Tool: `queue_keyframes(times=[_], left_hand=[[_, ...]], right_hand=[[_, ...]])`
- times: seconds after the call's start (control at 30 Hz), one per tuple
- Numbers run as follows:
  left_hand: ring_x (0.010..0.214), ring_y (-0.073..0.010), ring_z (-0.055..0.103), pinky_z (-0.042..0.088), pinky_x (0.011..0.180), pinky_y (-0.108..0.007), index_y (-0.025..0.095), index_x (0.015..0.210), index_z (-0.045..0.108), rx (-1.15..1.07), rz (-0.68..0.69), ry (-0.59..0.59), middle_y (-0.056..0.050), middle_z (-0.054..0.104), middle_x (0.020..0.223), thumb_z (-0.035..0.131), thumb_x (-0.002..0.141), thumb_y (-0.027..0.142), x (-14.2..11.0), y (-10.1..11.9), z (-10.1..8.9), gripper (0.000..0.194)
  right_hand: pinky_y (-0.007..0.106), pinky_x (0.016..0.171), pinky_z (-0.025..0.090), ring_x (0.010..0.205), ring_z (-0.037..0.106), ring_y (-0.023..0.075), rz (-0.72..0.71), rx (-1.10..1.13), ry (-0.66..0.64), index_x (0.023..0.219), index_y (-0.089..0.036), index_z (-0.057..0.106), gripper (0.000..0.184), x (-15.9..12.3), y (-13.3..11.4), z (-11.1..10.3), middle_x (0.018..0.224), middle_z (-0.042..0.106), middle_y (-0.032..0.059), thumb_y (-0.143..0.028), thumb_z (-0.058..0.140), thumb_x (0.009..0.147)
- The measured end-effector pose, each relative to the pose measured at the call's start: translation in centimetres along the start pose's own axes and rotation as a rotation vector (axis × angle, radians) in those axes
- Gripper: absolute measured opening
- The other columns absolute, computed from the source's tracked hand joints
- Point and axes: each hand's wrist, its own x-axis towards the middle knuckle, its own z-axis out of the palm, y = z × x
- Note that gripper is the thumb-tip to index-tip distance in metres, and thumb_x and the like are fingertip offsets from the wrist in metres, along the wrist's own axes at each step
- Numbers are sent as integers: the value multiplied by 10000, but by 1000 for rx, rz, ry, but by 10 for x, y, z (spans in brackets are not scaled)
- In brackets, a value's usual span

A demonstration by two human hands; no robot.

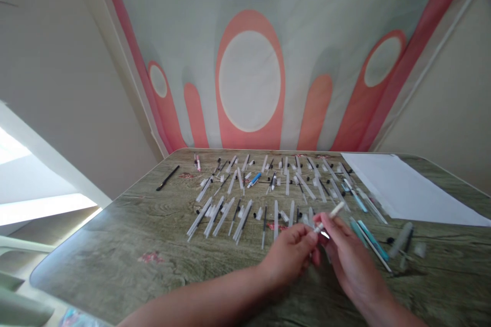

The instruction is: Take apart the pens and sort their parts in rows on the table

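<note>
Over the near right part of the table, my left hand (287,250) and my right hand (351,255) meet around a slim white pen (333,213). It tilts up to the right, with its lower end between my left fingertips and my right fingers closed on its middle. Part of it is hidden by the fingers. Beyond my hands lie several translucent pen barrels (224,217), dark-tipped refills (264,227) and small caps (259,213) in rough rows. To the right of my right hand are a teal pen barrel (373,240) and a white stick (375,250).
A large white sheet (414,191) lies at the right. A blue pen (254,180) rests among the parts, a black pen (168,178) at the left, and a pink-and-white pen (197,162) near the back. The wooden-patterned table (115,245) ends at a patterned wall covering (249,0).
</note>
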Motion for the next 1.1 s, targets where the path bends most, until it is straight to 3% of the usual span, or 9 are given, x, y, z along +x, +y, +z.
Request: queue_keyframes(times=[0.1, 0.2, 0.3, 0.4, 0.53, 0.8, 0.9, 0.97, 1.1], left_hand=[[369, -8, 274, 164, 371, -183, 141, 901, 559, 51, 73, 63, 18, 565, 667, 583, 772, 450, 4, 23, -22, 336], [364, 11, 211, 109, 369, -182, 142, 932, 570, -15, 101, 118, 21, 566, 702, 658, 717, 421, 3, 45, -42, 363], [380, 11, 184, 93, 371, -179, 151, 936, 563, -97, 129, 133, 33, 538, 715, 674, 714, 388, -3, 58, -57, 343], [386, 8, 181, 96, 375, -175, 151, 933, 562, -105, 145, 143, 42, 507, 687, 652, 743, 377, -9, 55, -65, 309], [376, 11, 178, 85, 382, -186, 136, 891, 580, -64, 96, 140, 56, 463, 625, 668, 726, 393, -16, 42, -66, 319], [402, -14, 164, 100, 413, -199, 105, 1003, 639, -142, 87, 79, 89, 267, 499, 635, 763, 402, -23, 44, -66, 382], [403, -4, 164, 92, 409, -199, 122, 1025, 638, -183, 72, 53, 54, 411, 559, 634, 763, 398, -23, 43, -64, 380], [399, 11, 177, 86, 402, -199, 134, 978, 642, -193, 71, 39, -9, 558, 732, 627, 767, 397, -23, 42, -63, 338], [374, 19, 178, 76, 382, -200, 131, 867, 637, -173, 67, 24, -42, 615, 852, 615, 778, 374, -24, 42, -63, 260]], right_hand=[[247, 601, 401, 622, 477, 129, -79, 74, 54, 861, -200, 626, 241, 9, -8, -11, 636, 519, -34, -402, 678, 739], [248, 593, 391, 621, 473, 124, -91, 43, 1, 905, -186, 628, 241, 10, -13, -15, 663, 545, -22, -354, 687, 743], [257, 592, 398, 647, 504, 134, -30, -65, -148, 961, -163, 611, 275, 6, -13, -11, 745, 596, 16, -368, 645, 779], [260, 583, 402, 634, 517, 136, 41, -216, -385, 1030, -158, 587, 322, -2, -9, -1, 738, 608, 21, -410, 569, 830], [258, 573, 399, 585, 517, 125, 109, -274, -581, 1038, -158, 578, 360, -13, -3, 10, 686, 601, 10, -460, 463, 879], [254, 559, 380, 534, 518, 115, 275, -141, -685, 1003, -131, 570, 342, -21, -4, 14, 654, 606, 19, -426, 428, 906], [248, 545, 369, 498, 511, 109, 337, -104, -730, 1020, -136, 569, 363, -21, -7, 13, 623, 598, 13, -441, 408, 909], [249, 556, 377, 509, 525, 112, 364, -88, -747, 995, -140, 581, 361, -21, -9, 14, 640, 614, 23, -448, 420, 901], [265, 616, 410, 587, 568, 129, 364, -94, -743, 889, -126, 610, 333, -22, -11, 15, 700, 643, 52, -433, 481, 877]])
